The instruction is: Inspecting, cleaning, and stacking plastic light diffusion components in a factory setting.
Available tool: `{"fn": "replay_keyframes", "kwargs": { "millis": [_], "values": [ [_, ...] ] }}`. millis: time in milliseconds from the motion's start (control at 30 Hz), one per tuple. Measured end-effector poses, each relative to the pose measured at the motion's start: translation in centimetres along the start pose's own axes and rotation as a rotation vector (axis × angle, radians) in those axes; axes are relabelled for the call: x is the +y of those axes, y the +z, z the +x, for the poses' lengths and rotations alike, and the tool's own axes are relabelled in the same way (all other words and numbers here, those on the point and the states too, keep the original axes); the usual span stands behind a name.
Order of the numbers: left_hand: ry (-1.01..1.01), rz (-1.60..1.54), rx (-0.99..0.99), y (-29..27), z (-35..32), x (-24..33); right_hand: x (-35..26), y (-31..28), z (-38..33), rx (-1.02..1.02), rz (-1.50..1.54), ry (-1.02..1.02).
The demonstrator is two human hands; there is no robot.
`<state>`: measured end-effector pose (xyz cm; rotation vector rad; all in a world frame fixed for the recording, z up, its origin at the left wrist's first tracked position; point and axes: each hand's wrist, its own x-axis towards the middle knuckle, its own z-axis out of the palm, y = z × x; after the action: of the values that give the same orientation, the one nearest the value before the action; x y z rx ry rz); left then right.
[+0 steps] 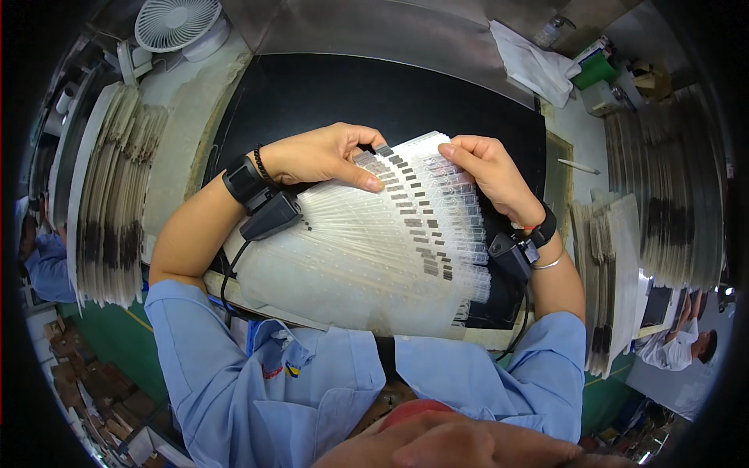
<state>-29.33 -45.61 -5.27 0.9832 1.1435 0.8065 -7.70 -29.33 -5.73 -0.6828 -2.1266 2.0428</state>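
Note:
A thick stack of thin, translucent plastic sheets is fanned out in front of me, above a black work surface. Rows of small grey and black rectangles run along the fan, and clear tab-like shapes line its right side. My left hand grips the far edge of the stack, its thumb lying over the top sheets and its other fingers partly hidden. At the far right corner my right hand pinches the sheets' edge between thumb and fingers. Each wrist wears a strapped black device with a cable.
Tall piles of similar sheets stand at the left and right, with a smaller pile nearer. A white fan is at the back left. On the right lie a pen and white cloth-like sheet. Other people are at both sides.

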Motion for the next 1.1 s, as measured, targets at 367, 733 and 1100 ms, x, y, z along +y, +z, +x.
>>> {"fn": "replay_keyframes", "kwargs": {
  "millis": [367, 733, 1100],
  "values": [
    [0.039, -0.054, -0.013, 0.0, 0.1, -0.1, -0.4, 0.1, 0.1, 0.003, 0.0, 0.018],
    [0.007, -0.089, -0.04, -0.3, 0.0, 0.2, -0.8, 0.2, 0.4, 0.077, -0.074, 0.056],
    [0.004, -0.134, -0.067, -0.4, 0.1, -0.3, -1.1, -0.4, -0.1, -0.107, -0.032, 0.06]
  ]
}}
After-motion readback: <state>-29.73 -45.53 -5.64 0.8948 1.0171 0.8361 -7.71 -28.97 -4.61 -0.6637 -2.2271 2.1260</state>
